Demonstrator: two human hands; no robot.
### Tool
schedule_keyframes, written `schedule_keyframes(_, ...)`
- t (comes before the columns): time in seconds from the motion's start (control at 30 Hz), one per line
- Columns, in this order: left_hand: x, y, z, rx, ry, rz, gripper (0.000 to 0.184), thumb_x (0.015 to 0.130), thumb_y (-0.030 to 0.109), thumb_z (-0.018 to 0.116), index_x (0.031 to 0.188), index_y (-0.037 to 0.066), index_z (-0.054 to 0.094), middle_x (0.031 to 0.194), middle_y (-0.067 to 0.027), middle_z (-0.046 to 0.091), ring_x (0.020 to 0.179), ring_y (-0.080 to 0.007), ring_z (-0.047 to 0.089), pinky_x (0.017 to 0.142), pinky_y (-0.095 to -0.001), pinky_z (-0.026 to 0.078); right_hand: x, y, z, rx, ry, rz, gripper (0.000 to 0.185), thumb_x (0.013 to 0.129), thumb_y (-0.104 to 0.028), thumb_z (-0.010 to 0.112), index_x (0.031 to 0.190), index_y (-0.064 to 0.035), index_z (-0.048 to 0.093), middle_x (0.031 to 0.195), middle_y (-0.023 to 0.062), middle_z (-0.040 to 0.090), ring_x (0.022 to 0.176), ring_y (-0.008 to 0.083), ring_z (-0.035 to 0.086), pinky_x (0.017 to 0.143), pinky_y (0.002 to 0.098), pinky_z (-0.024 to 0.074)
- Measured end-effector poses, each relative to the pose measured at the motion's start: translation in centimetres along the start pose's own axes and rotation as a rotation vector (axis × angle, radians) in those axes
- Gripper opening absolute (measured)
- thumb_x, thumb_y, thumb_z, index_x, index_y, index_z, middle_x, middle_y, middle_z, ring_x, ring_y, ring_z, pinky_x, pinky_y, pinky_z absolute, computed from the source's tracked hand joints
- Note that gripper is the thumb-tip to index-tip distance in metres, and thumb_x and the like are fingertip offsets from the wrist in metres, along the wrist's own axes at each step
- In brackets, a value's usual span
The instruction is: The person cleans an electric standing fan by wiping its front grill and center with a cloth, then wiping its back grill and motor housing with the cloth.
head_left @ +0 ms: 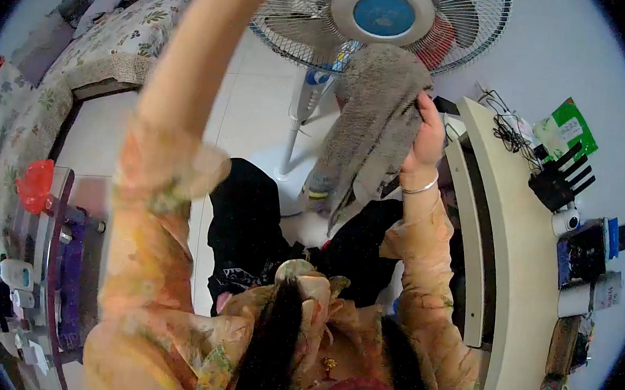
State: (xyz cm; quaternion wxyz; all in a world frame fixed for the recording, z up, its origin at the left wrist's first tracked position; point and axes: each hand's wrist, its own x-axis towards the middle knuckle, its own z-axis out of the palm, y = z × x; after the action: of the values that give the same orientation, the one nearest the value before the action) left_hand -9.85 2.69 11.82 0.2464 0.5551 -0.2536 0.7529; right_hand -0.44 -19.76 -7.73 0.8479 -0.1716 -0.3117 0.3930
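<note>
Towel, grey-brown, plush (380, 104): upper centre of the frame, hanging in loose folds, free end trailing toward the black trousers (248, 204).

Right hand (426, 138): fingers bent onto the towel's right edge, grasping it; the rest of the grip is hidden by cloth. Silver bangle (421, 185) at the wrist.

Left hand: beyond the top edge, finger state cannot be told; left forearm (197, 66) reaching up, blurred.

Pedestal fan (384, 12): top centre, wire guard overlapped in view by the towel's upper end; contact and blade motion cannot be told. White pole (292, 137) below.

Desk (519, 250): right side; black cables (510, 130) upper right.

Hazards, as judged: a fold could snag on the guard wires, or be drawn in were the blades turning; a pull on snagged cloth could tip the slender stand; a one-edge grip could let the heavy folds slip floorward; a wide rightward swing could drag the cables.
</note>
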Motion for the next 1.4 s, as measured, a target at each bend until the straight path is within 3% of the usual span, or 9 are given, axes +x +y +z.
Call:
schedule_keyframes(0.2, -14.6, 6.5, -8.3, -1.348, 0.419, -1.206, 0.062, 0.097, 0.047, 0.025, 0.148, 0.012, 0.020, 0.151, -0.0197, 0.018, 0.142, -0.0278, 0.011, 0.115, -0.0477, 0.001, 0.6, 0.7, 1.8, -0.032, -0.027, -0.068, 0.047, 0.099, -0.028, 0.028, 0.133, 0.0004, 0.043, 0.134, 0.0167, 0.048, 0.121, 0.0325, 0.048, 0.103, 0.0462, 0.0374)
schedule_keyframes(0.3, -17.8, 7.0, -9.8, -1.838, 0.526, -1.140, 0.066, 0.096, 0.051, 0.024, 0.148, 0.012, 0.014, 0.154, -0.0197, 0.005, 0.143, -0.0297, 0.003, 0.114, -0.0493, -0.003, 1.0, 0.9, 2.9, -0.067, -0.194, -0.063, 0.047, 0.099, -0.029, 0.027, 0.134, 0.0000, 0.042, 0.135, 0.0160, 0.048, 0.122, 0.0315, 0.047, 0.104, 0.0455, 0.0368)
schedule_keyframes(0.5, -18.8, 7.6, -10.9, -1.916, 0.546, -1.213, 0.068, 0.096, 0.050, 0.025, 0.148, 0.009, 0.013, 0.154, -0.0199, 0.004, 0.144, -0.0273, 0.002, 0.115, -0.0459, -0.001, 1.9, 1.2, 3.9, -0.257, -0.120, -0.087, 0.045, 0.100, -0.029, 0.031, 0.133, -0.0008, 0.044, 0.131, 0.0137, 0.052, 0.118, 0.0303, 0.050, 0.101, 0.0428, 0.0388)
schedule_keyframes(0.57, -21.3, 6.9, -10.8, -1.647, 0.033, -1.331, 0.065, 0.097, 0.046, 0.031, 0.144, 0.003, 0.024, 0.149, -0.0197, 0.025, 0.139, -0.0269, 0.023, 0.115, -0.0431, 0.015, 2.7, 0.4, 4.0, -0.242, -0.183, -0.059, 0.044, 0.100, -0.029, 0.033, 0.132, -0.0007, 0.045, 0.128, 0.0127, 0.053, 0.116, 0.0298, 0.051, 0.100, 0.0419, 0.0394)
schedule_keyframes(0.7, -24.9, 7.1, -8.8, -1.305, -0.087, -1.788, 0.045, 0.100, 0.027, 0.039, 0.136, 0.000, 0.037, 0.132, -0.0127, 0.046, 0.119, -0.0218, 0.046, 0.105, -0.0379, 0.036, 4.1, 4.8, 9.8, -1.724, -0.366, -0.145, 0.043, 0.087, -0.019, 0.054, 0.124, 0.0017, 0.048, 0.125, 0.0190, 0.052, 0.116, 0.0339, 0.049, 0.102, 0.0418, 0.0367)
schedule_keyframes(0.77, -31.4, 5.9, -8.3, -0.329, -0.661, -0.925, 0.051, 0.098, 0.033, 0.041, 0.142, 0.009, 0.031, 0.143, -0.0111, 0.035, 0.134, -0.0240, 0.030, 0.112, -0.0392, 0.024, 4.5, 8.8, 12.3, -1.882, -0.749, 0.052, 0.051, 0.085, -0.027, 0.061, 0.126, -0.0012, 0.048, 0.129, 0.0209, 0.047, 0.125, 0.0355, 0.040, 0.108, 0.0440, 0.0285)
schedule_keyframes(0.83, -29.7, 8.6, -9.4, -0.992, -0.020, -1.252, 0.055, 0.095, 0.035, 0.045, 0.143, 0.013, 0.030, 0.145, -0.0104, 0.033, 0.136, -0.0229, 0.026, 0.113, -0.0386, 0.021, 4.5, 9.4, 13.7, -2.104, -1.164, -0.071, 0.057, 0.084, -0.037, 0.063, 0.128, -0.0024, 0.048, 0.134, 0.0192, 0.044, 0.127, 0.0323, 0.041, 0.108, 0.0480, 0.0273)
schedule_keyframes(1.1, -20.5, 9.5, -15.6, 0.779, -0.795, -0.331, 0.038, 0.084, 0.012, 0.060, 0.122, 0.010, 0.053, 0.117, -0.0041, 0.058, 0.112, -0.0249, 0.055, 0.096, -0.0358, 0.045, 10.5, -10.7, 16.1, -2.013, 0.046, -1.110, 0.032, 0.095, -0.020, 0.051, 0.123, -0.0065, 0.057, 0.123, 0.0098, 0.060, 0.114, 0.0189, 0.055, 0.099, 0.0298, 0.0393)
schedule_keyframes(1.4, -5.6, -0.4, -8.2, 0.425, -0.279, 0.337, 0.038, 0.070, 0.013, 0.073, 0.107, 0.010, 0.061, 0.120, -0.0078, 0.058, 0.113, -0.0255, 0.054, 0.098, -0.0365, 0.043, 18.2, -23.6, 12.7, -2.421, 0.129, -0.784, 0.053, 0.099, -0.043, 0.031, 0.129, -0.0035, 0.051, 0.128, 0.0130, 0.055, 0.118, 0.0214, 0.051, 0.102, 0.0311, 0.0350)
